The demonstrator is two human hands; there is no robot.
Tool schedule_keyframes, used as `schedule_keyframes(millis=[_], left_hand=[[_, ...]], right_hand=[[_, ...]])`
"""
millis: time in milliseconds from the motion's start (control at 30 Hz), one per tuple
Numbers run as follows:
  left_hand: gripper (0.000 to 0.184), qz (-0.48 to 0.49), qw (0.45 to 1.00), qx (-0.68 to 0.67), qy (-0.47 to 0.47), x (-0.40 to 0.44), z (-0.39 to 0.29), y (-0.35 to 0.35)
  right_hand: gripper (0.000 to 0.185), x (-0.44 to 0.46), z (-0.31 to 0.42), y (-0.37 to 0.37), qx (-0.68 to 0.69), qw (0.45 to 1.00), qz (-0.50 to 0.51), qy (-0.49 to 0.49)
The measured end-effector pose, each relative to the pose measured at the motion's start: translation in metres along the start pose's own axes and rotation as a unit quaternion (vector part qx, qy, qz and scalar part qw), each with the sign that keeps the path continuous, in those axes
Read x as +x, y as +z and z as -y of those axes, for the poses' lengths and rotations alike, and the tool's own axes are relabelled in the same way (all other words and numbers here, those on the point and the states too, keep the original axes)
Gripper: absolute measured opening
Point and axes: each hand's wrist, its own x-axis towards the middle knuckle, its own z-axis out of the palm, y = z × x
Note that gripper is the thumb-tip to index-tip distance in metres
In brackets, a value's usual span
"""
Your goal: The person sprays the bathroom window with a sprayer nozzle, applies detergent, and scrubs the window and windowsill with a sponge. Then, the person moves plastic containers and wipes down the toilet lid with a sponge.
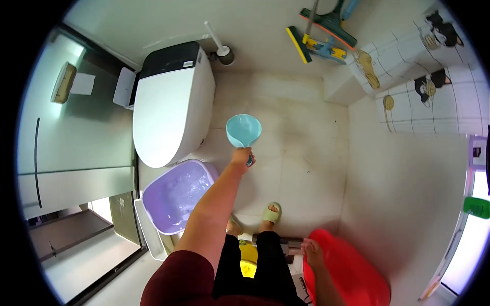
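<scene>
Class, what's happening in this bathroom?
A person's left hand holds a light blue plastic dipper out over the beige tiled floor. Their right hand is by a bright red plastic tub, holding nothing visible. A lilac plastic basin with water in it sits near the white toilet.

Left arm [213,199]: extended forward from the lower left, elbow nearly straight, forearm angled inward toward the middle of the view. Short maroon sleeve [178,278] covers the upper arm; skin bare below it. Left wrist [237,164]: roughly in line with the forearm. Left hand [243,155]: closed in a grip, fingers curled around toward the right side. Right forearm [326,283]: bare, low in view at right, held much nearer the body than the left. Right hand [312,251]: open, fingers loosely bent, no grip; individual finger positions too blurred to resolve. Hands well apart.
</scene>
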Motion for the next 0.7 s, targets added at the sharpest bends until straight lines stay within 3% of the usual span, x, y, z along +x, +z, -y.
schedule_keyframes(millis=[133,233,300,433,533,600,700], left_hand=[[0.006,0.085,0.993,0.076,0.008,-0.005,0.047,0.024],[0.01,0.095,0.975,0.201,0.027,-0.024,0.093,0.04],[0.008,0.125,0.975,0.185,0.013,-0.033,0.13,0.045],[0.006,0.148,0.968,0.192,-0.059,-0.059,0.2,0.056],[0.004,0.117,0.957,0.202,-0.17,-0.075,0.245,0.065],[0.007,0.111,0.948,0.162,-0.252,-0.064,0.285,0.055],[0.017,0.052,0.944,0.127,-0.301,-0.062,0.314,0.06]], right_hand=[[0.031,-0.02,0.005,-0.014,-0.012,0.999,-0.051,0.013],[0.03,-0.026,-0.004,-0.024,0.015,0.997,-0.07,0.035],[0.031,-0.03,-0.001,-0.027,0.015,0.997,-0.074,0.034],[0.03,-0.035,-0.014,-0.038,0.023,0.995,-0.091,0.031],[0.028,-0.039,-0.021,-0.043,0.055,0.992,-0.104,0.042],[0.028,-0.041,-0.025,-0.046,0.056,0.991,-0.11,0.042],[0.028,-0.044,-0.029,-0.05,0.072,0.989,-0.119,0.047]])
